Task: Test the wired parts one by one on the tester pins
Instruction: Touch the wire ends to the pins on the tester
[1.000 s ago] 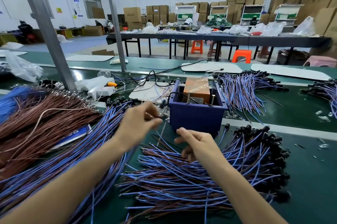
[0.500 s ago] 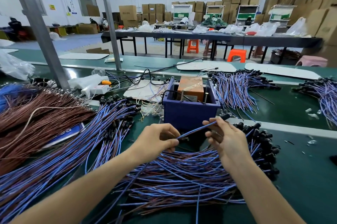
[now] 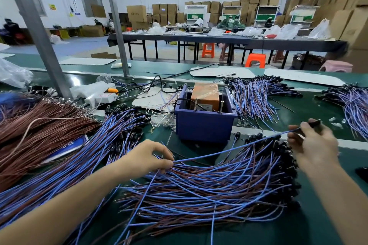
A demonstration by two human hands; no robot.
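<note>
Fingers (image 3: 164, 162) of your left hand (image 3: 145, 157) pinch one end of a thin blue wire (image 3: 239, 146); your right hand (image 3: 314, 145) curls around its black plastic end, mostly hidden by your thumb. That wire sags gently above the loose pile (image 3: 219, 189) of blue and brown wires on the green worktop (image 3: 322, 215), in front of the blue plastic box (image 3: 203, 127). Two upright metal pins (image 3: 221, 106) rise from the box beside a taped orange block (image 3: 206, 95), whose label is too small to read. Black caps (image 3: 286, 157) along the pile's right edge blur together
</note>
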